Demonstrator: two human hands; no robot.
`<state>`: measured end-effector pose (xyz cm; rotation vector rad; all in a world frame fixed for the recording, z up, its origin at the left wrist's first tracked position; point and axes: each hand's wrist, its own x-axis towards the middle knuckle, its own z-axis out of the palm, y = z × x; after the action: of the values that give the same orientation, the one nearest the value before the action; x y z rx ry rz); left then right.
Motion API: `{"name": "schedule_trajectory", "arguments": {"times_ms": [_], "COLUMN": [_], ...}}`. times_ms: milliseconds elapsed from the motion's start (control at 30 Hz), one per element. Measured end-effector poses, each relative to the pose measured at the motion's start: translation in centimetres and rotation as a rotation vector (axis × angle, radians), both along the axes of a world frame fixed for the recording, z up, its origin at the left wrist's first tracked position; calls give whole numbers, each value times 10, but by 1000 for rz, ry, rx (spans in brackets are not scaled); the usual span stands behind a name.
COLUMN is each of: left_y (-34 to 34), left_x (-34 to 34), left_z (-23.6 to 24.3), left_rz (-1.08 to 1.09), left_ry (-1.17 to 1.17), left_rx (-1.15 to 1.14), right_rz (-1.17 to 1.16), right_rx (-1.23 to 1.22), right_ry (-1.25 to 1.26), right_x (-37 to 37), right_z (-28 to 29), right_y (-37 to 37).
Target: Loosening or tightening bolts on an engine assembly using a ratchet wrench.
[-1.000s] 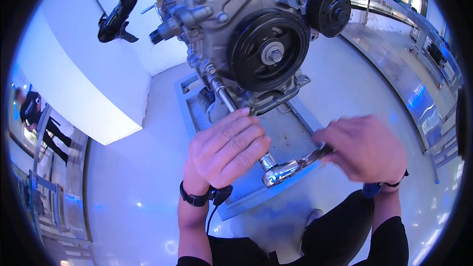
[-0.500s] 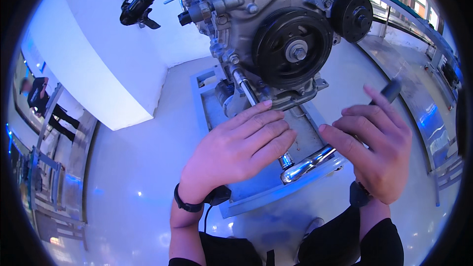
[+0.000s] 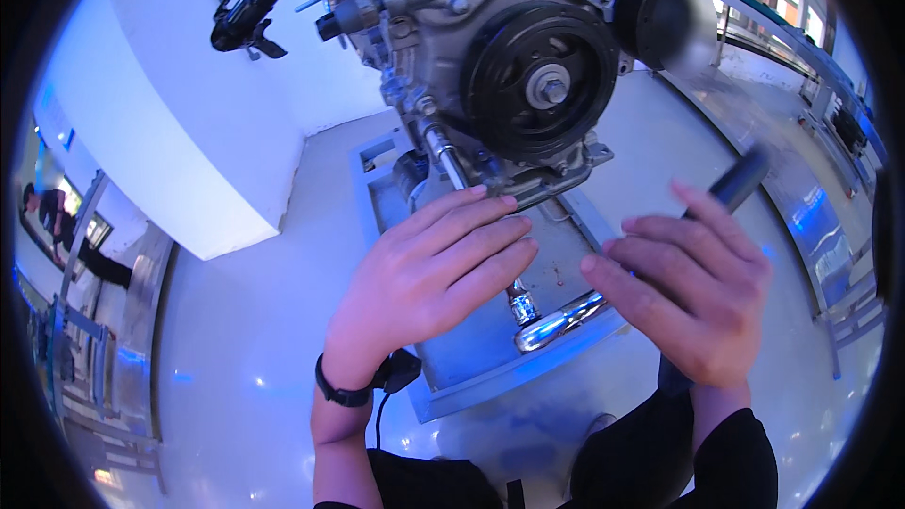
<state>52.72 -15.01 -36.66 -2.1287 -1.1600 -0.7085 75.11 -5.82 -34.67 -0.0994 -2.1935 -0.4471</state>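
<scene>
My left hand curves over a chrome extension bar, fingers nearly straight and side by side, thumb hidden. The bar's upper end meets a bolt low on the left of a grey metal engine. Its lower end shows a knurled collar at the head of a shiny ratchet wrench. Across the wrench's handle lies my right hand, loosely bent fingers somewhat apart, thumb out of sight. The wrench's black grip sticks out beyond those fingers.
A large black pulley and a smaller one face me on the engine. Below stands a grey metal frame. A white pillar rises at left, a black clamp-like part beside it. Another person is at far left.
The whole view has shifted slightly, so the engine appears further left and higher. Both hands stay at the bar and wrench with little change. The other person's pose differs.
</scene>
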Motion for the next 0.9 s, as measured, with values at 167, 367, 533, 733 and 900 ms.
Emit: {"name": "schedule_trajectory", "arguments": {"times_ms": [167,367,533,733,900], "left_y": [-5,3,0,-1,5], "left_x": [-8,-10,-12,-22,-10], "left_z": [-8,-21,-9,-14,-24], "left_rz": [4,-42,-31,-44,-27], "left_ry": [-50,-194,-44,-48,-194], "left_rx": [97,286,60,129,270], "right_rz": [-14,26,85,112,136], "right_rx": [-40,-127,-62,-42,-202], "right_ry": [37,-457,-57,-34,-378], "right_x": [-2,-1,-7,-6,-1], "right_z": [-9,-24,-20,-17,-20], "right_y": [-4,-9,-4,-2,-11]}}
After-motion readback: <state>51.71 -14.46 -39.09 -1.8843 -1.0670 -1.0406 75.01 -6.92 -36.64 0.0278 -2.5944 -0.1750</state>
